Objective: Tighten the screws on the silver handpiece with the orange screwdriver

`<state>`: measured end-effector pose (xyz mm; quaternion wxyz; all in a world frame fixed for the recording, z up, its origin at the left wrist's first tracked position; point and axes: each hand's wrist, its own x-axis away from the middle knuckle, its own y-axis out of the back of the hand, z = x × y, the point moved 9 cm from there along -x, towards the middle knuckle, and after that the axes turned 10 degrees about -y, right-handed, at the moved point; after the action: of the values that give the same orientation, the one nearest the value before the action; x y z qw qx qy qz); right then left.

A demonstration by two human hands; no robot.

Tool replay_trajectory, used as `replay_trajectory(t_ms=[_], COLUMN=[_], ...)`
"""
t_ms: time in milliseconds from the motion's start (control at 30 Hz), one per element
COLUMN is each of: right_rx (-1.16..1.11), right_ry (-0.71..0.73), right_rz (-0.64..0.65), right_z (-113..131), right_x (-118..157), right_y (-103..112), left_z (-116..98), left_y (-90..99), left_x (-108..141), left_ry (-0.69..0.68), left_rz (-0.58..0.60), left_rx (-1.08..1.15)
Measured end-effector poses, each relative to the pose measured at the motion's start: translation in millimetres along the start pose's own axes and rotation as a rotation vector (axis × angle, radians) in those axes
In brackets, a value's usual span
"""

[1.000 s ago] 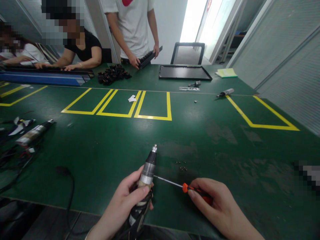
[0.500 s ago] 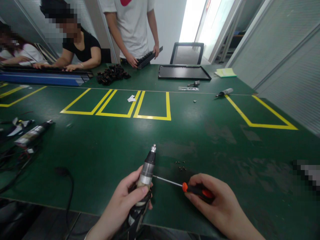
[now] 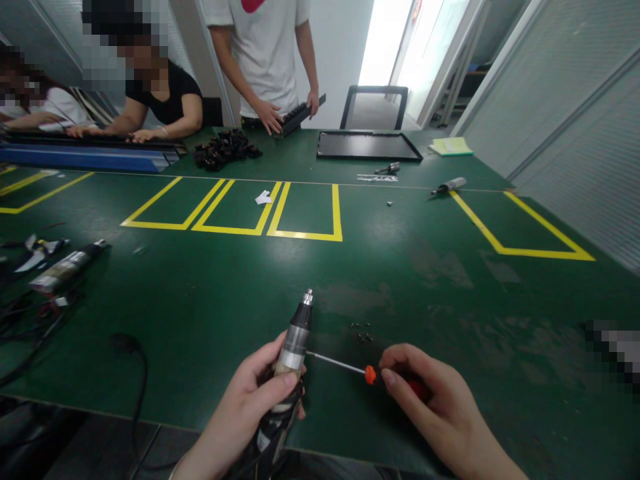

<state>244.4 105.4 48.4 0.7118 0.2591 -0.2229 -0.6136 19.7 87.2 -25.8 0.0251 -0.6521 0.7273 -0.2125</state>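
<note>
My left hand [image 3: 263, 393] is wrapped round an electric screwdriver [image 3: 291, 353], a silver and black body with its nose tilted up and away from me. In my right hand [image 3: 425, 393], closed round its handle, is a manual screwdriver [image 3: 343, 365] with a red and black grip. Its thin shaft points left, and the tip meets the side of the electric screwdriver just below the black nose. Several small screws [image 3: 364, 337] lie on the green table [image 3: 210, 287] beyond my right hand.
Another electric screwdriver [image 3: 67, 265] lies at the left among cables [image 3: 35, 320]. A black plug [image 3: 124, 343] with its cord is nearer. Yellow tape [image 3: 305, 235] marks the table. Across it, a co-worker in white holds a black strip [image 3: 300, 119] by a black tray [image 3: 370, 145].
My right fingers have shifted along the screwdriver handle, covering more of its black part, while the tip stays in place. My left hand keeps still. The standing co-worker's hand has moved along the strip.
</note>
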Motion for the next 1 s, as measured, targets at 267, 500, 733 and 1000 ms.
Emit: replay_trajectory(t_ms=[267,500,733,1000], right_rx=[-0.086,-0.067,-0.008,0.066], right_ry=[0.034,0.03,0.006,0.042], right_rz=[-0.101,-0.097,-0.089,-0.016], right_z=[-3,1,-8,0], right_x=[4,4,5,4], right_y=[8,9,4,-1], left_z=[1,1,0,1], left_y=[-0.9,-2.1,-1.7,-2.0], left_x=[-2,0,-1,-1], left_ry=[-0.01,-0.012,-0.005,-0.005], left_rz=[0.023,0.032,0.012,0.026], left_rx=[0.009,0.012,0.008,0.014])
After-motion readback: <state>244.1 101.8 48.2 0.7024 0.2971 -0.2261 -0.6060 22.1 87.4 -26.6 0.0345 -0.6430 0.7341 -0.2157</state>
